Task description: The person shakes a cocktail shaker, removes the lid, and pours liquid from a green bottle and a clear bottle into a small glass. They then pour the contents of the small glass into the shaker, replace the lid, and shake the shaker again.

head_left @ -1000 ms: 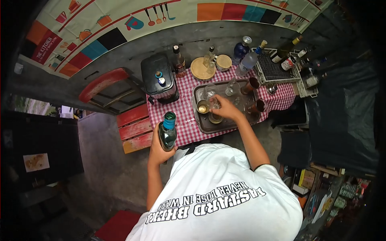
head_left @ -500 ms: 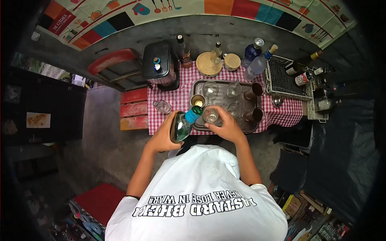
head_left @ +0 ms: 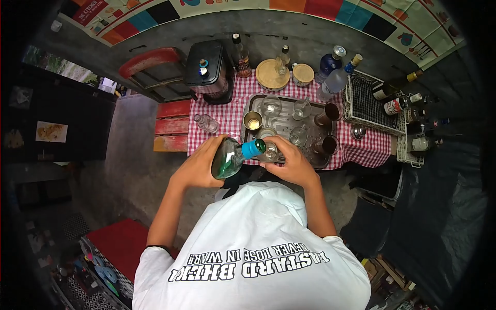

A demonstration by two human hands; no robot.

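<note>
My left hand (head_left: 199,164) is wrapped round the body of a green glass bottle (head_left: 226,159) with a blue band at its neck. The bottle leans over to the right, its mouth at the rim of a clear drinking glass (head_left: 271,153). That glass is in my right hand (head_left: 295,165), at the near edge of a metal tray (head_left: 283,120). Whether liquid is running out cannot be made out. Just beyond the bottle neck, a metal cup (head_left: 252,121) stands at the tray's left side.
Clear glass cups (head_left: 301,109) and dark-looking glasses (head_left: 326,145) stand on the tray. A small clear bottle (head_left: 206,123) is on the checked tablecloth (head_left: 199,144). Behind are a black dispenser (head_left: 208,72), a wooden-lidded container (head_left: 271,76) and several bottles. A wire basket (head_left: 364,106) stands right.
The bottle has tipped further over to the right, and its neck has come down to the rim of the glass. My left hand has shifted slightly left. The view has tilted a little.
</note>
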